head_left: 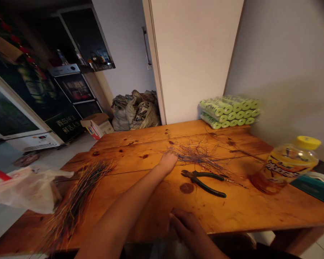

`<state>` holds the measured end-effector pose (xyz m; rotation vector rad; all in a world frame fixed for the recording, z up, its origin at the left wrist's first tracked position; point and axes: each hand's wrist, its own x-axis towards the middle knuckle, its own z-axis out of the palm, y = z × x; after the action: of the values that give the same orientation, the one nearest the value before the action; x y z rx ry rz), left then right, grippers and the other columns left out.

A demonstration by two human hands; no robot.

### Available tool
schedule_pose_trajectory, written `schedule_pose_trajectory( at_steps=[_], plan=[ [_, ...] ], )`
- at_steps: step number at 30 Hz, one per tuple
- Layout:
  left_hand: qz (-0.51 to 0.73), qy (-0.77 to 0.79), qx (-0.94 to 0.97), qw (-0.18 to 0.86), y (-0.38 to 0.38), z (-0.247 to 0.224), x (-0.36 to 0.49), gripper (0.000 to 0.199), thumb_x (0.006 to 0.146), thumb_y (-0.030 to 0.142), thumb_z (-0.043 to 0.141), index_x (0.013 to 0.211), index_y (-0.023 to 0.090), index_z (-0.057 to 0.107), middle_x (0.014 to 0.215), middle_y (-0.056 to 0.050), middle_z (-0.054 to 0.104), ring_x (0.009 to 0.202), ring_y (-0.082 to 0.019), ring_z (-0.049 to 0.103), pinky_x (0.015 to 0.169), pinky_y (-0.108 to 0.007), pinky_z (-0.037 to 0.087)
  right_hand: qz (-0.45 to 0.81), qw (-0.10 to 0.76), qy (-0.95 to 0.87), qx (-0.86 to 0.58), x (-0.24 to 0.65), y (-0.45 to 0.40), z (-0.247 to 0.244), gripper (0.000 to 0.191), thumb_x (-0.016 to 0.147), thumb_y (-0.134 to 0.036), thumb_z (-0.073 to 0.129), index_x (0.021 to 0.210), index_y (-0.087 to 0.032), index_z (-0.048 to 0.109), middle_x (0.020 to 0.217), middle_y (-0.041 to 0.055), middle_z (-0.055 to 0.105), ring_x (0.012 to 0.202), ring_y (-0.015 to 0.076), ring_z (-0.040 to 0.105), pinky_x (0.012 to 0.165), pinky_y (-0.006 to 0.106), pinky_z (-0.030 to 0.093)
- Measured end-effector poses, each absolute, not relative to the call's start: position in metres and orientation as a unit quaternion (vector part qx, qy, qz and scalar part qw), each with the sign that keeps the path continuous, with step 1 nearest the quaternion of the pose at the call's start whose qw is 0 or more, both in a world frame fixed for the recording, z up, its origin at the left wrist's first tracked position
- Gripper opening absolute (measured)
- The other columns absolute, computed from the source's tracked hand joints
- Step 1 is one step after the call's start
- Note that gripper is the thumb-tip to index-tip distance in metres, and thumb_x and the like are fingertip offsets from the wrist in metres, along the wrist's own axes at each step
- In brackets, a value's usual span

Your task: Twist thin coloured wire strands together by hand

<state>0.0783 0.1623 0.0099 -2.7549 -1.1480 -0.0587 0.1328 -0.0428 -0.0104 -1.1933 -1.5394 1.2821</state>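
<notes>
My left hand (pixel 169 161) reaches out over the wooden table (pixel 140 144) and touches the left end of a loose tangle of thin coloured wires (pixel 197 155). Its fingertips are blurred among the wires, so a grip cannot be made out. My right hand (pixel 185 223) is at the table's near edge with its fingers curled together; whatever they hold, if anything, is too small to see. Between the hands and to the right lie dark green-handled pliers (pixel 205 181), jaws pointing left. A long bundle of coloured wires (pixel 81 198) lies on the left side.
A bottle with a yellow cap (pixel 286 165) stands at the right, beside a teal box (pixel 315 187). Packed green rolls (pixel 229 111) sit at the back right. A plastic bag (pixel 29 190) is at the far left. Sacks (pixel 137 109) and a carton (pixel 98 126) are beyond the table.
</notes>
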Motion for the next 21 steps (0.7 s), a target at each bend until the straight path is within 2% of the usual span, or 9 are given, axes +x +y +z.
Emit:
schedule_pose_trajectory(
  at_steps=[5, 9, 14, 18, 21],
  plan=[
    [-0.061, -0.398, -0.915, 0.035, 0.166, 0.027, 0.065, 0.022, 0.084, 0.013, 0.045, 0.088, 0.011, 0.067, 0.093, -0.016, 0.067, 0.095, -0.022, 0.059, 0.085, -0.032, 0.044, 0.487, 0.414, -0.598, -0.483, 0.141, -0.038, -0.005, 0.051, 0.083, -0.06, 0.033, 0.062, -0.017, 0.052, 0.054, -0.002, 0.043, 0.052, 0.0114, 0.043, 0.052, 0.023, 0.034],
    [-0.134, -0.426, -0.895, -0.014, 0.178, 0.046, 0.05, 0.019, 0.082, 0.021, 0.052, 0.089, 0.018, 0.069, 0.092, -0.008, 0.07, 0.09, -0.019, 0.061, 0.082, -0.028, 0.044, 0.492, 0.446, -0.554, -0.502, 0.156, -0.03, -0.001, 0.048, 0.082, -0.06, 0.036, 0.065, -0.018, 0.052, 0.047, -0.0055, 0.034, 0.044, 0.0101, 0.037, 0.045, 0.022, 0.029],
    [-0.239, -0.472, -0.845, -0.077, 0.192, 0.069, 0.029, 0.016, 0.08, 0.024, 0.056, 0.087, 0.02, 0.07, 0.088, -0.004, 0.072, 0.081, -0.017, 0.064, 0.075, -0.026, 0.045, 0.448, 0.543, -0.492, -0.512, 0.177, -0.008, -0.007, 0.038, 0.081, -0.052, 0.047, 0.064, -0.018, 0.052, 0.054, -0.0028, 0.044, 0.048, 0.01, 0.04, 0.046, 0.022, 0.029],
    [-0.311, -0.5, -0.8, -0.11, 0.193, 0.082, 0.009, 0.016, 0.077, 0.025, 0.058, 0.083, 0.019, 0.071, 0.086, -0.005, 0.073, 0.078, -0.018, 0.064, 0.073, -0.027, 0.045, 0.498, 0.622, -0.368, -0.479, 0.189, 0.01, -0.016, 0.034, 0.08, -0.049, 0.05, 0.067, -0.018, 0.053, 0.042, -0.0075, 0.035, 0.038, 0.0077, 0.03, 0.041, 0.021, 0.025],
    [-0.356, -0.509, -0.772, -0.135, 0.19, 0.086, -0.006, 0.015, 0.075, 0.025, 0.059, 0.08, 0.017, 0.071, 0.085, -0.006, 0.072, 0.079, -0.019, 0.063, 0.075, -0.028, 0.044, 0.51, 0.662, -0.314, -0.449, 0.192, 0.015, -0.02, 0.03, 0.077, -0.045, 0.054, 0.068, -0.017, 0.053, 0.041, -0.0086, 0.035, 0.036, 0.006, 0.028, 0.039, 0.02, 0.024]
  ],
)
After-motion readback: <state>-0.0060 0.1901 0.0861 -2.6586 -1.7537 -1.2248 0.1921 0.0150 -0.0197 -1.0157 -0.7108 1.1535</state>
